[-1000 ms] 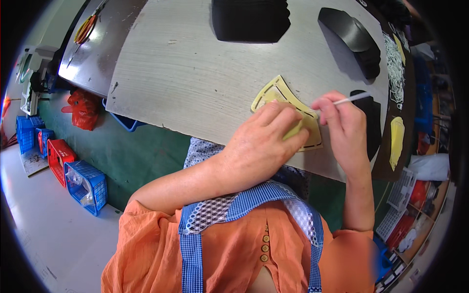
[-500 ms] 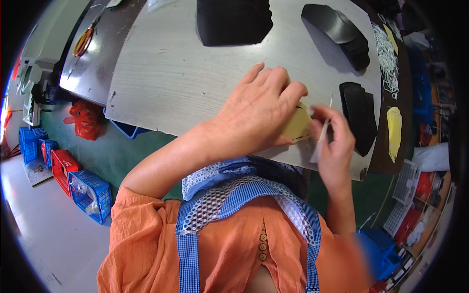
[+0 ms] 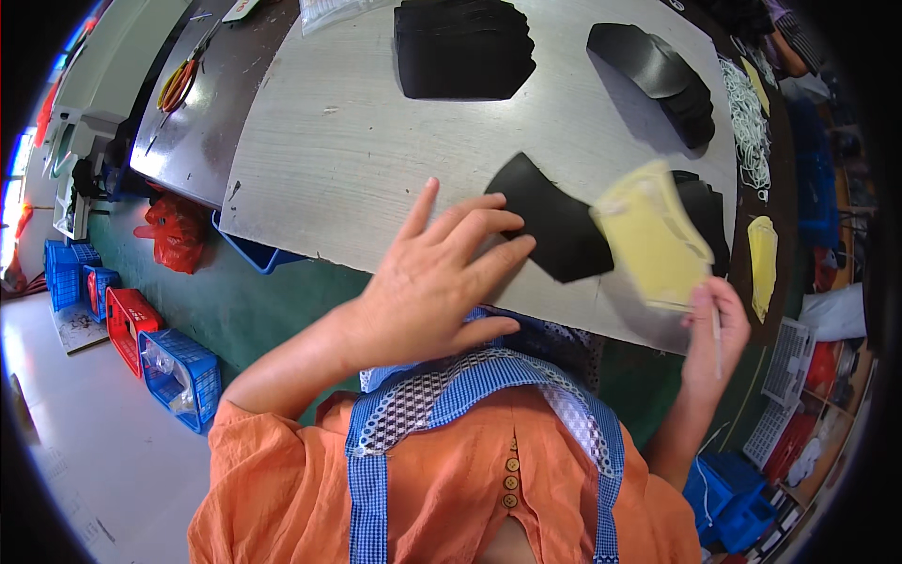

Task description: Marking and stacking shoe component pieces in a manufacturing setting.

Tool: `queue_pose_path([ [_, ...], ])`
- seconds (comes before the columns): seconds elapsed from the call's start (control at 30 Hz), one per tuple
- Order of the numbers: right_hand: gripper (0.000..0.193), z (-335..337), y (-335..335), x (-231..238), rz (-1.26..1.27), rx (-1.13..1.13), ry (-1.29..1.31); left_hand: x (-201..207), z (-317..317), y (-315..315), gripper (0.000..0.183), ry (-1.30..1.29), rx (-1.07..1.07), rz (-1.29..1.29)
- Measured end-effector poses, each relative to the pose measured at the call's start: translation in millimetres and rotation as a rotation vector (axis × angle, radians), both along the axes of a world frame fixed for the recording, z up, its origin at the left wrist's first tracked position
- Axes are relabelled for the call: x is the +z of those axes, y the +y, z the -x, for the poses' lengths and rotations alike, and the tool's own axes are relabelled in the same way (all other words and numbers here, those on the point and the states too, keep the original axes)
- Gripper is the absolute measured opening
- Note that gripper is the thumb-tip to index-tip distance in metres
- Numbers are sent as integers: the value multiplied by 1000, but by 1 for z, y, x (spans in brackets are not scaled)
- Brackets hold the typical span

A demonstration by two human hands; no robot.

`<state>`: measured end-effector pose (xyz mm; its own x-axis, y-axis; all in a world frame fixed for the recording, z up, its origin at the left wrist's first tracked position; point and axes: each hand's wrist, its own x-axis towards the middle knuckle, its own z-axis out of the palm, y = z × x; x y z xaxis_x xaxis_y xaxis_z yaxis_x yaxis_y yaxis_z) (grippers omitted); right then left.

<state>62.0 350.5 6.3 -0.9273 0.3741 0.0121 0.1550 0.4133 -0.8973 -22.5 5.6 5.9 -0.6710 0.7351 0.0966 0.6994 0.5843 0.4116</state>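
A black leather-like piece (image 3: 554, 226) with curved edges lies flat near the table's front edge. My left hand (image 3: 446, 268) is spread, its fingertips at the left edge of that piece; whether they press on it I cannot tell. In my right hand (image 3: 719, 329) is a yellow template (image 3: 653, 235), pinched at its lower right corner and tilted above the table. Narrow slots run along the template's edge. A slim white stick (image 3: 718, 346), seemingly a marking tool, is also held in the right hand. The template partly covers a black stack (image 3: 705, 211) on the right.
Further black stacks lie at the back (image 3: 465, 52) and back right (image 3: 658, 80) of the pale tabletop (image 3: 357, 160). White cords (image 3: 745, 132) and another yellow piece (image 3: 762, 268) are along the right side. Orange-handled scissors (image 3: 178, 85) rest on the dark table at left.
The yellow template has moved right and up in my right hand, away from my left hand. My left hand has opened and come left and down. The black piece now lies uncovered.
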Motion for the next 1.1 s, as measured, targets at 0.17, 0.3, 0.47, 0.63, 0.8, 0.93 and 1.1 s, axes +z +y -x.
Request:
queue_pose_path([
  [0.17,15,32,-73,-7,-37,187,41,-10,-8,32,52,2,42,-425],
  [0.3,18,39,-81,-10,-226,237,43,-22,-10,52,50,-37,78,-451],
  [0.47,24,40,-83,-10,-474,311,68,-24,-10,52,43,59,90,-358],
  [0.63,26,60,-79,5,-426,324,184,-26,-10,51,40,56,91,-360],
  [0.8,18,109,-110,14,-27,611,108,-26,-8,51,39,82,53,-325],
  [0.93,25,133,-133,-9,-316,785,295,-30,-9,51,37,60,23,-323],
  [1.1,25,149,-118,3,-439,548,257,-28,-7,53,33,140,38,-329],
])
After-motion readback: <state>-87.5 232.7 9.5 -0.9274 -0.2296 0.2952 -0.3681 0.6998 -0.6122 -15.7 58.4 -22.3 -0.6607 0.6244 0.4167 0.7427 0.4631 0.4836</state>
